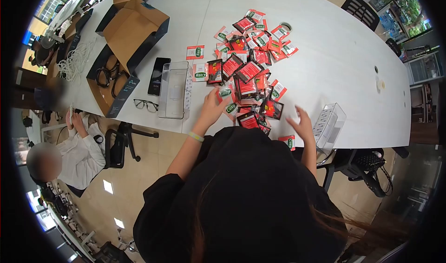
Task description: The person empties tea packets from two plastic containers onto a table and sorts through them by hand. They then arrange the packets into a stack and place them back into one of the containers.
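A heap of small sachets lies on the white table, some white and red with a green "Cozy" label, others dark with red. At its left edge, my left hand [213, 108] has thumb and fingers closed on a Cozy sachet [226, 92]. My right hand [303, 125] is held right of the heap, fingers apart, nothing in it. Nearest to it are a dark sachet [273, 109] and a lone Cozy sachet [288, 141] at the table edge. A clear plastic bin [331, 123] stands to its right; another clear bin [173, 93] stands left of my left hand.
Left of the bin are a black phone [159, 76] and glasses [146, 105]. Beyond them, an open cardboard box [121, 88] holds black cables. White cable [76, 63] lies in a tangle at far left. A seated person [81, 156] is at the left.
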Available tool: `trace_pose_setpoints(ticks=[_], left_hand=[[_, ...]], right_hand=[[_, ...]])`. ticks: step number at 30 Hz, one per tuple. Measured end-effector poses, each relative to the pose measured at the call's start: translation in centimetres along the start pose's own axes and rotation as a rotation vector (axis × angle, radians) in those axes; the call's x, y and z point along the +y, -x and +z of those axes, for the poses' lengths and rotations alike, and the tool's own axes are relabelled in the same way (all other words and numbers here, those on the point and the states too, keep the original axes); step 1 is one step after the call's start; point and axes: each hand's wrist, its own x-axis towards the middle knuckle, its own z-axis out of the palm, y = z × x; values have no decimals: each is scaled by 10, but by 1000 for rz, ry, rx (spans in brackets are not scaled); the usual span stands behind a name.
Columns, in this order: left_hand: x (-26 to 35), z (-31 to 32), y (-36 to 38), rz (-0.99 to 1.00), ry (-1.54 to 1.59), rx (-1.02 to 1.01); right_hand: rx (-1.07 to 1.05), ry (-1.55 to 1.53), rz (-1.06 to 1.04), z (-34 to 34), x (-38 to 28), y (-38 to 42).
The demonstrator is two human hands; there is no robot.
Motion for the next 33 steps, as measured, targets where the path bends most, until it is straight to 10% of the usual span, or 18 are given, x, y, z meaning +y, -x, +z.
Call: trace_pose_setpoints(ticks=[4, 14, 25, 28, 33], left_hand=[[-30, -7, 39, -249, -46, -141], [-56, 52, 37, 21, -140, -149], [-10, 55, 25, 92, -579, -140], [-5, 59, 18, 125, -584, -95], [-12, 61, 9, 166, -570, -21]], right_hand=[[-199, 283, 134, 2, 7, 57], [-100, 434, -61, 39, 4, 65], [-234, -129, 136, 40, 9, 49], [-66, -638, 326, 55, 21, 28], [308, -470, 309, 91, -16, -11]])
